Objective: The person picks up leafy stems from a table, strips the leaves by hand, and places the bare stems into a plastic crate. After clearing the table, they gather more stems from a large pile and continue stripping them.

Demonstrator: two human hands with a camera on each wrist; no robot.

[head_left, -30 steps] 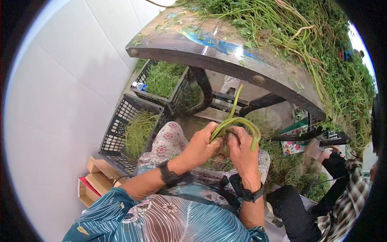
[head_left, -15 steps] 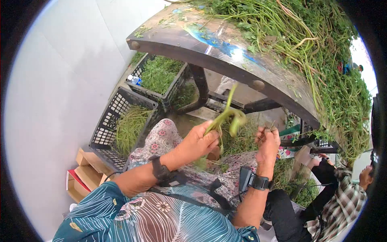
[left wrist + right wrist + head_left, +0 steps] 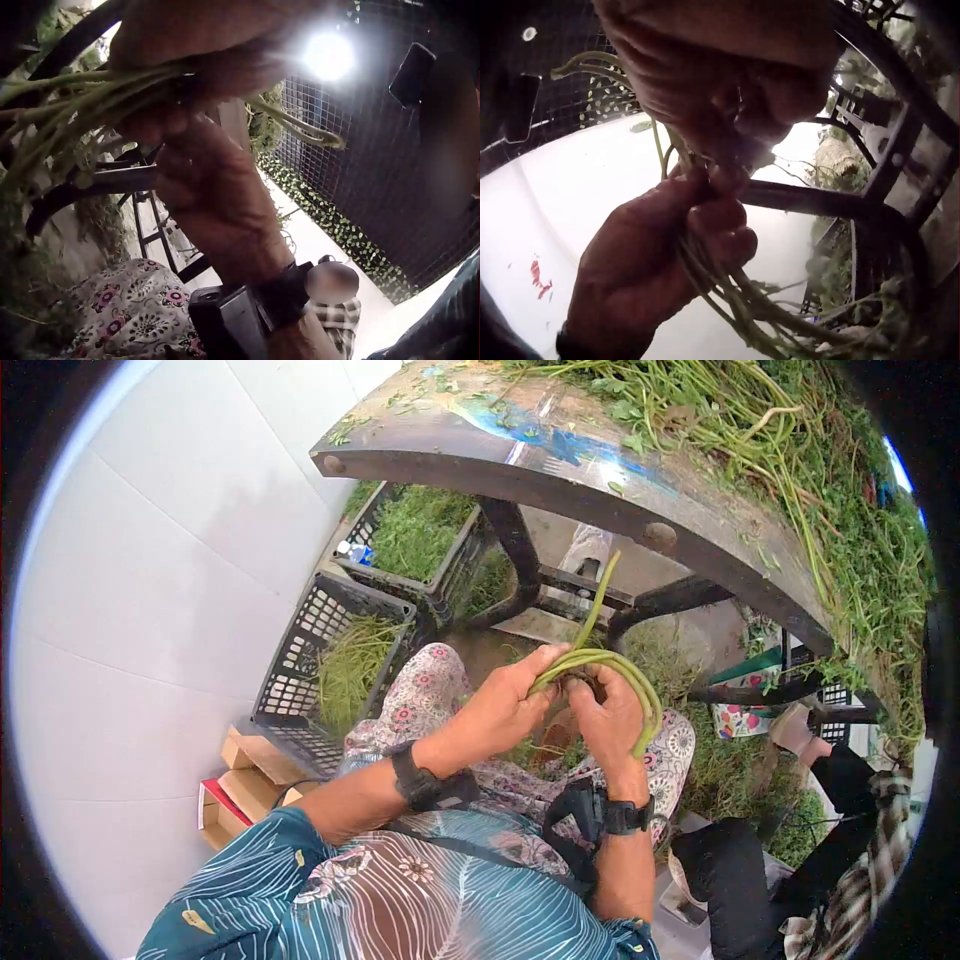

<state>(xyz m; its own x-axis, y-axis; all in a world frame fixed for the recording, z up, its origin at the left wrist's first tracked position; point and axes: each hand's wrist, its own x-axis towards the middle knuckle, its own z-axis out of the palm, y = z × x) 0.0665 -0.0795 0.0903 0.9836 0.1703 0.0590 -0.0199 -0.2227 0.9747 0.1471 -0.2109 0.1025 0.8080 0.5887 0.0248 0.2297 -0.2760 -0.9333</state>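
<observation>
A bundle of long green plant stems [image 3: 645,695] bends in an arch over the right hand, with one stem standing upright. My left hand [image 3: 500,710] grips the bundle, its fingers curled round the stems, as the left hand [image 3: 641,259] in the right wrist view also shows. Close beside it, my right hand [image 3: 612,725] pinches at the stems with thumb and fingers under the arch. In the left wrist view the right hand [image 3: 217,195] meets the left at the bundle. The fingertips are partly hidden behind stems and knuckles.
A table [image 3: 450,465] ahead carries a large heap of leafy greens [image 3: 850,530]. Left stand a black crate [image 3: 275,695] of cut stems and another crate [image 3: 450,572] of leaves. Cardboard boxes [image 3: 250,790] lie lower left. Another person [image 3: 730,880] sits at right.
Half a second ago my right hand was apart to the right with a small bit at its fingertips; now it is back at the bundle. The left hand has kept its grip.
</observation>
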